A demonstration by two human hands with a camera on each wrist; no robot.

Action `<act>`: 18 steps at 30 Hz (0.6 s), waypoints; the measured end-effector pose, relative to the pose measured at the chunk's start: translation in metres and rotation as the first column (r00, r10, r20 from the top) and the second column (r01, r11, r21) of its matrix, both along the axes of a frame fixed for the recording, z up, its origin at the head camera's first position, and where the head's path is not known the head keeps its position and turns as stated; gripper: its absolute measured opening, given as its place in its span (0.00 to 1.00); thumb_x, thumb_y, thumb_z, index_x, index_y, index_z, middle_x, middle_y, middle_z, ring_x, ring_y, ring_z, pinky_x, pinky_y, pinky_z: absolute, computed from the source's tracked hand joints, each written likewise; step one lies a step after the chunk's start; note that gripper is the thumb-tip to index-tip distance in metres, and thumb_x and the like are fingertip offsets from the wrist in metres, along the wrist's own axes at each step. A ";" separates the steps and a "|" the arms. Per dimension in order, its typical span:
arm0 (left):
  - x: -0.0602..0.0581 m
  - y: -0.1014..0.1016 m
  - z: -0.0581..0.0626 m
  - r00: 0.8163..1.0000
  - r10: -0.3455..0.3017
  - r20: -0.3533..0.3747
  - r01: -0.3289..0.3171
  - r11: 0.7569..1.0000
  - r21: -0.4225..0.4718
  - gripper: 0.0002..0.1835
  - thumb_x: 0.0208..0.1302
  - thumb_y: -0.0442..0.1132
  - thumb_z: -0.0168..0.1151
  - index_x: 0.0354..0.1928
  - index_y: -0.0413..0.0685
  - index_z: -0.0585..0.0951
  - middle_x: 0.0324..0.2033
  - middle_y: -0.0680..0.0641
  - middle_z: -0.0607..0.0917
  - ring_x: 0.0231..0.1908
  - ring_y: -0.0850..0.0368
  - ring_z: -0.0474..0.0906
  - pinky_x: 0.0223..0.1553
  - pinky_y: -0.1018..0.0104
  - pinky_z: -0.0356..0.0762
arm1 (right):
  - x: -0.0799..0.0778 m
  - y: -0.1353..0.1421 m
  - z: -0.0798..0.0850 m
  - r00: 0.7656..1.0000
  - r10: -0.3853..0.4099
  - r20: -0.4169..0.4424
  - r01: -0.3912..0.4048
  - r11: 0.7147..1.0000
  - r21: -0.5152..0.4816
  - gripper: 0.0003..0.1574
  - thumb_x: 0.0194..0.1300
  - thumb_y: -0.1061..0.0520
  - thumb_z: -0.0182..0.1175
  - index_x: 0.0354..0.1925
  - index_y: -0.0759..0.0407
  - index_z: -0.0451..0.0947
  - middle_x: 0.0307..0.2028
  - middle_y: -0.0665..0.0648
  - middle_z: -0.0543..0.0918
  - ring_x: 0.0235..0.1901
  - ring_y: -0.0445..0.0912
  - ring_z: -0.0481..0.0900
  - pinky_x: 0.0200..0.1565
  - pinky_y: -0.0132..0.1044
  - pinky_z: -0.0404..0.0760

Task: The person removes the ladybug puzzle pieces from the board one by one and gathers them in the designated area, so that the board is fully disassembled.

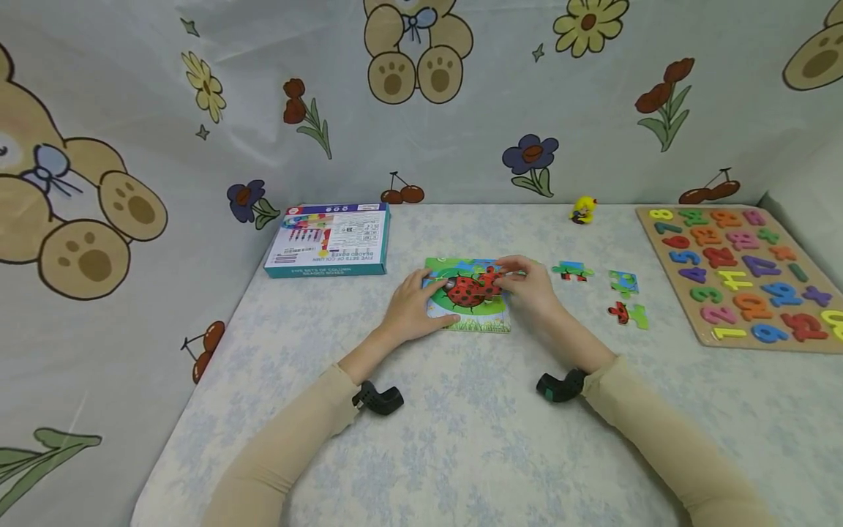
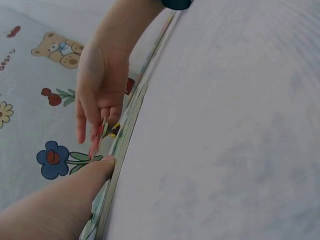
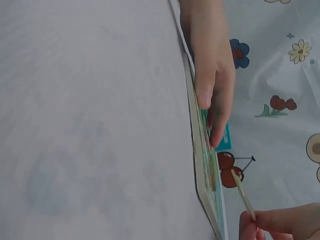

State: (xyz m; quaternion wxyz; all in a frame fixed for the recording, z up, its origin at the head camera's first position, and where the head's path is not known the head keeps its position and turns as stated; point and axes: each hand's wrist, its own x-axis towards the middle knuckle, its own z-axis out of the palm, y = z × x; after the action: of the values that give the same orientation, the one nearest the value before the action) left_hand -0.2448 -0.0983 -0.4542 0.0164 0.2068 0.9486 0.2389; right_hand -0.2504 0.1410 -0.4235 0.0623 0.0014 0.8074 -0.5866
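Observation:
A ladybug jigsaw puzzle (image 1: 466, 311) in a flat frame lies mid-table, its picture partly filled in. My left hand (image 1: 410, 307) rests on its left side, with thumb and fingers spread across the near and far parts of the board. Above the right part of the puzzle, my right hand (image 1: 530, 285) pinches a red-and-green puzzle piece (image 1: 489, 281) between thumb and fingers. In the right wrist view that puzzle piece (image 3: 243, 196) is seen edge-on, tilted and clear of the board. Three loose puzzle pieces lie to the right, including a ladybug-leg piece (image 1: 573, 271), a blue-and-green piece (image 1: 623, 282) and a red-and-green piece (image 1: 628, 315).
A wooden number board (image 1: 714, 296) with colourful numerals lies at the right. At the back left sits a flat teal-edged box (image 1: 329, 241). A small yellow toy figure (image 1: 582, 210) stands near the back edge, before a printed cloth backdrop (image 1: 461, 146).

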 end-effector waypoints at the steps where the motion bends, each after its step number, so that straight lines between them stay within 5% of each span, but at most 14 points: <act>1: 0.000 0.001 0.000 1.000 0.001 0.001 -0.001 1.000 0.000 0.43 0.53 0.64 0.65 0.69 0.56 0.67 0.71 0.43 0.59 0.71 0.45 0.55 0.69 0.43 0.56 | 0.003 0.008 0.002 1.000 -0.004 -0.013 0.004 1.000 0.014 0.25 0.65 0.65 0.57 0.60 0.65 0.70 0.53 0.64 0.72 0.35 0.29 0.77 0.39 0.25 0.78; 11: 0.000 0.002 -0.001 0.999 0.003 0.035 -0.004 1.000 0.031 0.40 0.55 0.61 0.64 0.69 0.56 0.67 0.71 0.42 0.58 0.71 0.43 0.53 0.70 0.42 0.52 | 0.029 0.098 0.003 0.996 -0.081 -0.041 0.088 0.974 0.209 0.24 0.67 0.61 0.56 0.59 0.67 0.70 0.51 0.60 0.73 0.32 0.22 0.73 0.34 0.21 0.77; 18: 0.000 0.002 0.000 1.000 0.010 0.028 -0.012 0.998 0.058 0.39 0.55 0.59 0.66 0.68 0.54 0.68 0.71 0.42 0.59 0.72 0.43 0.53 0.70 0.41 0.50 | 0.038 0.122 0.002 0.990 -0.131 -0.057 0.143 0.941 0.308 0.22 0.66 0.63 0.55 0.58 0.70 0.71 0.49 0.66 0.74 0.28 0.22 0.70 0.28 0.26 0.76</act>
State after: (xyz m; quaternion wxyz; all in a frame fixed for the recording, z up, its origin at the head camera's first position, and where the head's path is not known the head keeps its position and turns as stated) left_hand -0.2447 -0.0963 -0.4546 0.0221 0.1985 0.9422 0.2691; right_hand -0.2120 0.2629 -0.4212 0.0061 0.0570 0.8888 -0.4547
